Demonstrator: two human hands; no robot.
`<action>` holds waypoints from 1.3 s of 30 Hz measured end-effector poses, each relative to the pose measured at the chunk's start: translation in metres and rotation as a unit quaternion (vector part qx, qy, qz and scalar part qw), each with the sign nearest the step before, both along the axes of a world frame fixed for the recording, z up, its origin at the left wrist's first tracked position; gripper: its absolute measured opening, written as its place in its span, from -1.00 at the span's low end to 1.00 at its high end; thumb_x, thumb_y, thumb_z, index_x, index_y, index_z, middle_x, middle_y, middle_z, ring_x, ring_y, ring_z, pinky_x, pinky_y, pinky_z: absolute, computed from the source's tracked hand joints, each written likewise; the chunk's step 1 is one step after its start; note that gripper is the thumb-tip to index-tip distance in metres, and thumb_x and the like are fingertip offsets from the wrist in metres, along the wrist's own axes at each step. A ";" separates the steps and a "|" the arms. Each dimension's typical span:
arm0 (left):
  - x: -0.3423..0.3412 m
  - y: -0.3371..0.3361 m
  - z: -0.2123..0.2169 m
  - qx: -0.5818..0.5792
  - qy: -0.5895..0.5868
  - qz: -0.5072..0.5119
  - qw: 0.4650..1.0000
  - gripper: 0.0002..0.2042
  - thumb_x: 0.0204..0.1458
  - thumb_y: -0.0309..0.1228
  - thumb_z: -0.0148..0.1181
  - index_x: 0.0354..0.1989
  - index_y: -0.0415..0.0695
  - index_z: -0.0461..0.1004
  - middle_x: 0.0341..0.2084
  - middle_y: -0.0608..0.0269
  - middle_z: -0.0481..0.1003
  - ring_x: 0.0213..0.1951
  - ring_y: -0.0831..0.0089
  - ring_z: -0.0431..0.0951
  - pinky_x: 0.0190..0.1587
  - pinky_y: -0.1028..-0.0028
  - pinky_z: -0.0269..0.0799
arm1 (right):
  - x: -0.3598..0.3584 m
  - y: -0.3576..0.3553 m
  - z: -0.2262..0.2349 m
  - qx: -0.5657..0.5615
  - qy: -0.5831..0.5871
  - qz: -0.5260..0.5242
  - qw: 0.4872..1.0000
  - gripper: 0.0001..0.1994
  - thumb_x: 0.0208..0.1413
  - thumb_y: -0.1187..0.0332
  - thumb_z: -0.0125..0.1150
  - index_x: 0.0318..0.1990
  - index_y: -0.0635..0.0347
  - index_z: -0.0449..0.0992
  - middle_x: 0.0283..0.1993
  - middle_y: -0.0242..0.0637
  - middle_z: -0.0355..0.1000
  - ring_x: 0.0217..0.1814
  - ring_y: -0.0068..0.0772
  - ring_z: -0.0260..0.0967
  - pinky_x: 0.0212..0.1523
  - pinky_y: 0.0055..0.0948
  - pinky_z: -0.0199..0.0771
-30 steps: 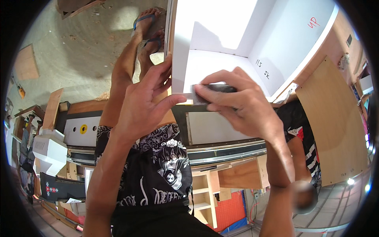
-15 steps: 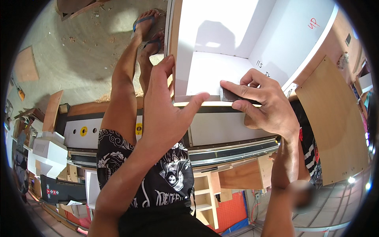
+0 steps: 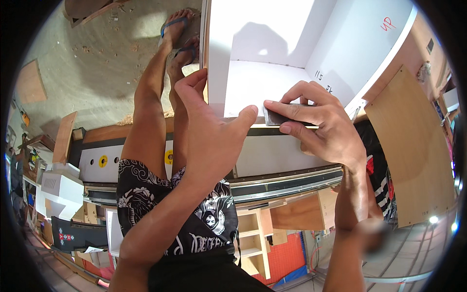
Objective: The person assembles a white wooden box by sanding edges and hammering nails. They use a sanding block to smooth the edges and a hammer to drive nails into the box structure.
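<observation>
A white box-shaped cabinet (image 3: 222, 73) with an open front stands before me. My right hand (image 3: 323, 121) pinches a small dark flat block (image 3: 284, 116), held along the cabinet's near edge; its exact kind is unclear. The index finger lies along the top of the block and the thumb is on the near side. My left hand (image 3: 214, 121) is spread around the near left corner. Its fingers rest against the left side panel and its thumb is by the near edge, just left of the block.
Under the cabinet runs a long bench with a white panel (image 3: 272, 155) and dark rails. A tan wooden board (image 3: 413, 151) leans at the right, close to another person's dark clothing (image 3: 374, 151). My legs and sandals (image 3: 172, 29) show at upper left, on a floor with wood shavings.
The view has shifted slightly. My right hand and the dark block have slid a little left along the near edge. My left hand's fingers are more bent against the side panel.
</observation>
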State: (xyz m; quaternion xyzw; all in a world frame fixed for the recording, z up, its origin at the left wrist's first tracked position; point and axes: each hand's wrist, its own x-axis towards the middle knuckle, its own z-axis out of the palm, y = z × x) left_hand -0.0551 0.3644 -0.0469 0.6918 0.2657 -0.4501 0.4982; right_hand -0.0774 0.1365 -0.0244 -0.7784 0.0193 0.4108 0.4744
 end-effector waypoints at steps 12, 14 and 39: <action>0.010 0.056 -0.012 -0.160 -0.014 -0.091 0.983 -0.30 0.16 -0.64 0.38 0.40 -0.29 0.09 0.30 -0.15 0.38 0.38 0.21 0.42 0.48 0.16 0.29 | 0.002 0.009 -0.001 -0.013 -0.008 -0.017 1.000 -0.66 0.14 0.32 0.51 0.09 -0.06 0.78 -0.22 -0.36 0.54 -0.15 -0.20 0.50 -0.09 -0.17 0.54; 0.011 0.054 -0.008 -0.160 -0.016 -0.079 0.984 -0.29 0.15 -0.65 0.39 0.42 -0.30 0.11 0.33 -0.15 0.37 0.41 0.20 0.40 0.52 0.15 0.25 | 0.004 0.012 0.002 -0.027 0.001 -0.006 1.000 -0.67 0.14 0.32 0.52 0.08 -0.06 0.78 -0.22 -0.35 0.54 -0.16 -0.20 0.50 -0.11 -0.17 0.55; 0.008 0.070 -0.019 -0.158 -0.076 -0.161 0.971 -0.21 0.15 -0.52 0.49 0.48 -0.48 0.16 0.27 -0.27 0.49 0.34 0.14 0.52 0.45 0.16 0.42 | 0.003 0.024 -0.003 -0.053 -0.028 0.002 0.998 -0.64 0.06 0.29 0.57 0.06 -0.07 0.80 -0.26 -0.42 0.50 -0.20 -0.26 0.44 -0.15 -0.21 0.53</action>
